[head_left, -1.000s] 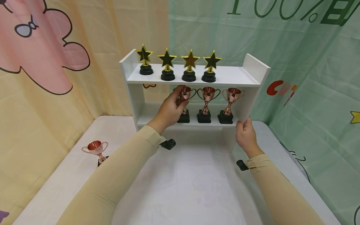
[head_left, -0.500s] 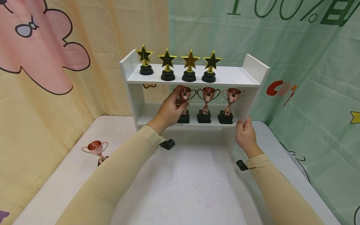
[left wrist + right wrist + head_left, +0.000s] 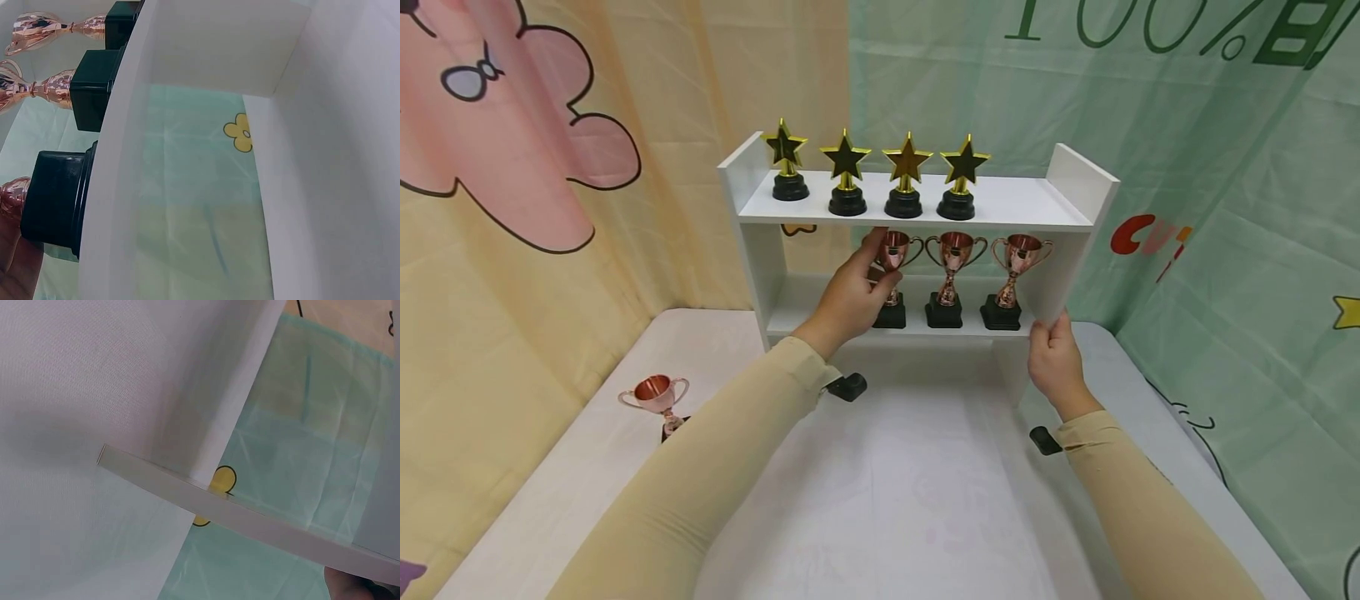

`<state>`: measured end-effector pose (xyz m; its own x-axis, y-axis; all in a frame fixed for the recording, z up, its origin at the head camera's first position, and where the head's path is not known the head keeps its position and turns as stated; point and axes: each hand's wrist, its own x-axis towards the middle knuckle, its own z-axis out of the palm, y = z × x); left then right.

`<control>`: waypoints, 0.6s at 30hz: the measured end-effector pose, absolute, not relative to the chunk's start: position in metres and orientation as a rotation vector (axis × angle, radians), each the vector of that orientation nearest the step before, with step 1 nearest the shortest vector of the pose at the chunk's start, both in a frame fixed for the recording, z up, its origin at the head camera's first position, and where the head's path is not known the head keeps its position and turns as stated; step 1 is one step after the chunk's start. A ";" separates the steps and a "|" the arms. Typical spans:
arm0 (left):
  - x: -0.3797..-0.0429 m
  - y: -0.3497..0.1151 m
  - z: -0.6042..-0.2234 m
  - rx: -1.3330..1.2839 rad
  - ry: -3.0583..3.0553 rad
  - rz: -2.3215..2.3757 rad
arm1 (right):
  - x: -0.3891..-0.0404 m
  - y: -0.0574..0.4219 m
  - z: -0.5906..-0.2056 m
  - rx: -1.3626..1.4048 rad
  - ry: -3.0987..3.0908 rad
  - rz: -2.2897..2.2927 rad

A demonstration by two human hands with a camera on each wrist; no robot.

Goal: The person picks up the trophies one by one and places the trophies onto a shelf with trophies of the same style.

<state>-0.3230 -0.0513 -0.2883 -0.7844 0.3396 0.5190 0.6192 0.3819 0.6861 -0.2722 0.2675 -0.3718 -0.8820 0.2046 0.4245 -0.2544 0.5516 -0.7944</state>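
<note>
A white two-tier shelf (image 3: 1018, 200) stands on the table in the head view. On its lower board, three rose-gold trophy cups with black bases form a row. My left hand (image 3: 842, 300) holds the leftmost trophy cup (image 3: 891, 315) by its cup and stem, hiding its left side. The left wrist view shows that cup's base (image 3: 53, 197) at the board. To its right are the middle trophy cup (image 3: 953, 250) and the right trophy cup (image 3: 1019, 258). My right hand (image 3: 1060, 367) grips the shelf's right side panel (image 3: 250, 522) near the lower board.
Several gold star trophies (image 3: 908, 158) with round black bases line the upper board. Another rose-gold trophy cup (image 3: 655, 394) stands on the white table (image 3: 880, 500) at the left, its base partly behind my left sleeve. Printed curtains (image 3: 1225, 167) hang behind and beside the table.
</note>
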 end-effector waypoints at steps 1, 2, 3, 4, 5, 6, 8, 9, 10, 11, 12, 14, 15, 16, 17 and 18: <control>-0.323 -0.051 -0.288 -0.841 -2.353 -1.358 | -0.272 0.267 -0.372 0.037 -2.315 1.294; -0.323 -0.051 -0.288 -0.840 -2.353 -1.358 | -0.272 0.267 -0.371 0.037 -2.315 1.295; -0.323 -0.052 -0.289 -0.837 -2.354 -1.357 | -0.272 0.267 -0.371 0.036 -2.315 1.294; -0.324 -0.052 -0.289 -0.836 -2.353 -1.356 | -0.272 0.267 -0.372 0.039 -2.313 1.295; -0.324 -0.052 -0.289 -0.834 -2.353 -1.355 | -0.272 0.267 -0.372 0.040 -2.312 1.292; -0.324 -0.052 -0.289 -0.833 -2.354 -1.355 | -0.272 0.267 -0.372 0.046 -2.308 1.293; -0.324 -0.052 -0.289 -0.832 -2.354 -1.351 | -0.272 0.268 -0.372 0.055 -2.302 1.293; -0.324 -0.052 -0.289 -0.832 -2.354 -1.350 | -0.273 0.268 -0.372 0.058 -2.302 1.290; -0.323 -0.053 -0.289 -0.833 -2.354 -1.351 | -0.273 0.268 -0.372 0.061 -2.301 1.292; -0.323 -0.052 -0.289 -0.834 -2.353 -1.350 | -0.273 0.268 -0.373 0.063 -2.300 1.291; -0.323 -0.052 -0.288 -0.834 -2.354 -1.351 | -0.273 0.268 -0.373 0.066 -2.298 1.293; -0.322 -0.051 -0.288 -0.832 -2.355 -1.353 | -0.273 0.268 -0.373 0.067 -2.298 1.297; -0.321 -0.051 -0.288 -0.829 -2.357 -1.353 | -0.273 0.268 -0.373 0.066 -2.299 1.299; -0.321 -0.051 -0.288 -0.825 -2.359 -1.354 | -0.273 0.268 -0.373 0.065 -2.299 1.301; -0.320 -0.051 -0.288 -0.822 -2.359 -1.354 | -0.273 0.267 -0.373 0.065 -2.298 1.302; -0.320 -0.050 -0.288 -0.817 -2.362 -1.356 | -0.272 0.267 -0.373 0.065 -2.298 1.303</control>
